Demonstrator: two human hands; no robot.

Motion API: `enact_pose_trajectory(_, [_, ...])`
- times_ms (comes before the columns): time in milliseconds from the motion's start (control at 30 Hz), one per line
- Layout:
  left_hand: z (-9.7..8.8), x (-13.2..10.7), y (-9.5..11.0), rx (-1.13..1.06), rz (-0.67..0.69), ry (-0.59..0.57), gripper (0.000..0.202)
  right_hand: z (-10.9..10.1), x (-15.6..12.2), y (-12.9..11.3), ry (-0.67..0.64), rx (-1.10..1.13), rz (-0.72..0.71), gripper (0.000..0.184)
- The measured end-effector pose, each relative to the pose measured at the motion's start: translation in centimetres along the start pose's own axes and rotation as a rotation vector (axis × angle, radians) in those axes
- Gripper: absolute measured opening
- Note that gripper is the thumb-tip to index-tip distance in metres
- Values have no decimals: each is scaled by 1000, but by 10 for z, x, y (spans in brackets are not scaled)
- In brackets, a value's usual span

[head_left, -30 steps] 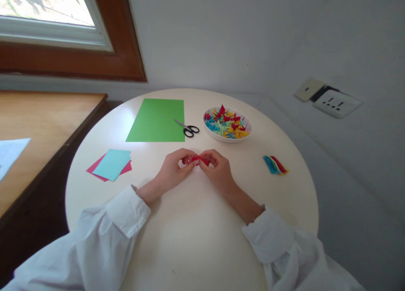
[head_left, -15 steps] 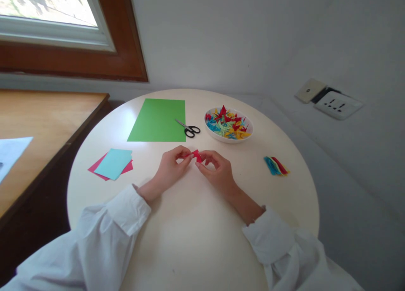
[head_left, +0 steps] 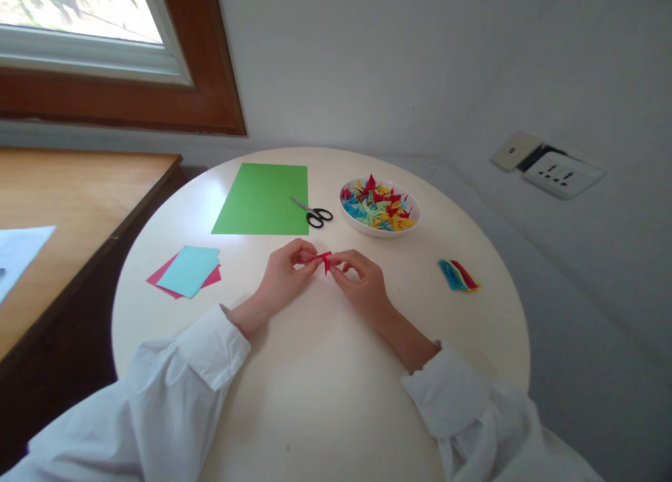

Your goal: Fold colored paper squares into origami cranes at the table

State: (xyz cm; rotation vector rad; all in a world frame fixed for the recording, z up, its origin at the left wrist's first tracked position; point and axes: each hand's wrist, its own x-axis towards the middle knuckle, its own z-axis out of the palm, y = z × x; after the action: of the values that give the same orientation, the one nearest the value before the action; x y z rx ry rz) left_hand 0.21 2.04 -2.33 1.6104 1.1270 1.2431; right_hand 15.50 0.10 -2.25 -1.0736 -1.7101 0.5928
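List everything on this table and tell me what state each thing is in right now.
Red paper: folded small, pinched between both hands.
Left hand: grip shut on the red paper.
Right hand: grip shut on the red paper.
Scissors: shut, lying flat.
Bowl: full of folded coloured pieces.
Green sheet: flat, unfolded.
Blue and pink squares: stacked, blue on top.
Coloured strips: bunched, lying flat.

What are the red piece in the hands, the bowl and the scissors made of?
Red piece: thin matte paper, going by its sharp creases. It is pinched between the left hand and right hand.
Bowl: smooth white wall, ceramic or plastic; the look leaves it open.
Scissors: pale metal-looking blades and black handles, probably plastic.
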Motion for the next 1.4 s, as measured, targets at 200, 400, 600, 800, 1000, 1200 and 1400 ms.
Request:
enact_pose_trajectory(200, [0,-1,-1,-38,-65,-26,11,0,1,-1,20,-12,-8,11])
enact_pose_trajectory(400, [0,-2,-4,-58,-59,-62,8,0,2,-1,38,-36,-5,9])
enact_pose_trajectory(600, [1,-2,-9,-80,-22,-115,9,-1,2,-2,46,-62,0,6])
enact_pose_trajectory(800, [1,-3,-1,-121,-31,-137,7,-1,3,2,142,-19,46,16])
enact_pose_trajectory(1000, [0,-3,3,-95,4,-153,8,2,4,6,162,207,203,39])
enact_pose_trajectory(1200, [0,-3,3,-40,14,-118,15,3,4,5,156,260,221,39])
enact_pose_trajectory(1400, [2,-4,2,-82,17,-157,18,3,4,2,152,242,216,38])
